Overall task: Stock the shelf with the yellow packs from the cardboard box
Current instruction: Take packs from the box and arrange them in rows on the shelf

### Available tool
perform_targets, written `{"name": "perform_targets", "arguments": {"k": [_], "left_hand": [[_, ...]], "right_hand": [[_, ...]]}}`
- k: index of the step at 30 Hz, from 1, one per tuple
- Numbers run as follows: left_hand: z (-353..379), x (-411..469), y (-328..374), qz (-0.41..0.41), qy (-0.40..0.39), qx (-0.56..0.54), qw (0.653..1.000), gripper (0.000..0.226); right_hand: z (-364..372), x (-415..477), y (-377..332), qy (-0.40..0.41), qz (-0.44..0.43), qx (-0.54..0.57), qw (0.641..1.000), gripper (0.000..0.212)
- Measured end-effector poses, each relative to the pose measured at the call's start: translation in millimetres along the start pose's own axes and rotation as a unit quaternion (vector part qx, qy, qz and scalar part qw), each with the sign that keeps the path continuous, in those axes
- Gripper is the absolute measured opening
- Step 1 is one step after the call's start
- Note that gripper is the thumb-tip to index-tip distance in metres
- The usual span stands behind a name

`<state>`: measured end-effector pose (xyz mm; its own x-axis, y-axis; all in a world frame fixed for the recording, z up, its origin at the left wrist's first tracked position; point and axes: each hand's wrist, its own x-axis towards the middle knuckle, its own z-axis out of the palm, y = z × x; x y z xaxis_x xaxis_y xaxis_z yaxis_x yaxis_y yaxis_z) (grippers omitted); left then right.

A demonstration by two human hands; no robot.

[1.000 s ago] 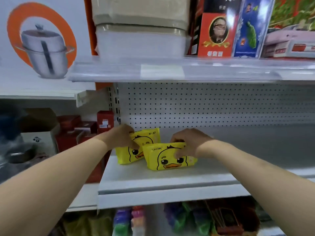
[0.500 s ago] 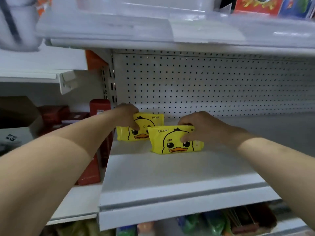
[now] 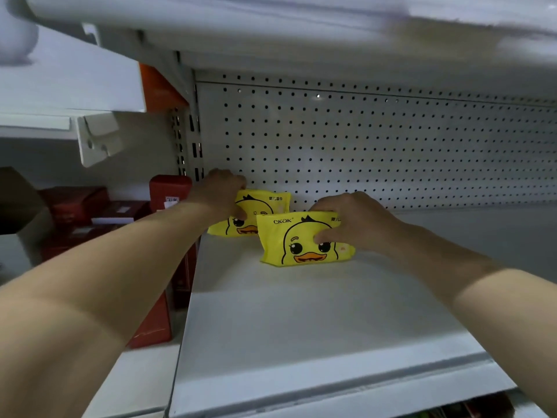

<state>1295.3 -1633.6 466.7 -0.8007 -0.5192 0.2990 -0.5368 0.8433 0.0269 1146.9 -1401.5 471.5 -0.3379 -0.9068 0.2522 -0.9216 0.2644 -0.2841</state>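
Yellow packs (image 3: 301, 242), two, stand on the shelf (image 3: 301, 327).

A white perforated metal back panel (image 3: 391, 152) dotted with rows of small dark holes fills the rear, beneath the pale underside of an upper white metal shelf (image 3: 271, 31). At the panel's left edge stands a grey slotted upright post (image 3: 193, 140), with an orange wall panel (image 3: 159, 89) just beside its top. Further left, a white metal bracket (image 3: 98, 140) hangs under a white ledge. A tall red carton (image 3: 168, 191) stands upright near the post, flat red boxes (image 3: 75, 200) lie behind it, and a larger red box (image 3: 153, 321) stands on the neighbouring white shelf (image 3: 129, 381).
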Motion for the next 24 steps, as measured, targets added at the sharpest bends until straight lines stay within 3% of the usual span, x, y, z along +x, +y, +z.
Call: {"name": "perform_targets", "arguments": {"k": [6, 14, 18, 20, 21, 22, 24], "left_hand": [[5.4, 11.5, -8.0, -0.008, 0.014, 0.030, 0.999, 0.070], [16.2, 15.4, -10.2, -0.016, 0.101, 0.090, 0.991, 0.078], [20.4, 15.8, -12.2, 0.014, 0.201, 0.148, 0.968, 0.077], [15.6, 9.7, -6.4, 0.068, 0.270, -0.002, 0.961, 0.056], [10.8, 4.5, -0.4, 0.088, 0.264, -0.124, 0.953, 0.045], [5.8, -1.7, 7.1, 0.093, 0.218, -0.237, 0.942, 0.036], [1.4, -14.1, 18.3, 0.081, 0.102, -0.363, 0.923, 0.028]], "right_hand": [[7.3, 14.3, 7.2, 0.021, -0.008, -0.003, 1.000, 0.044], [15.8, 26.8, 19.7, 0.046, -0.002, -0.014, 0.999, 0.055], [19.2, 30.4, 21.1, 0.054, -0.012, -0.019, 0.998, 0.058], [21.5, 33.4, 19.3, 0.057, -0.019, -0.013, 0.998, 0.059], [23.3, 35.8, 18.0, 0.061, -0.022, -0.008, 0.998, 0.060], [25.6, 38.7, 15.6, 0.064, -0.023, 0.000, 0.998, 0.060], [31.8, 45.5, 9.6, 0.071, -0.021, 0.021, 0.997, 0.058]]}}
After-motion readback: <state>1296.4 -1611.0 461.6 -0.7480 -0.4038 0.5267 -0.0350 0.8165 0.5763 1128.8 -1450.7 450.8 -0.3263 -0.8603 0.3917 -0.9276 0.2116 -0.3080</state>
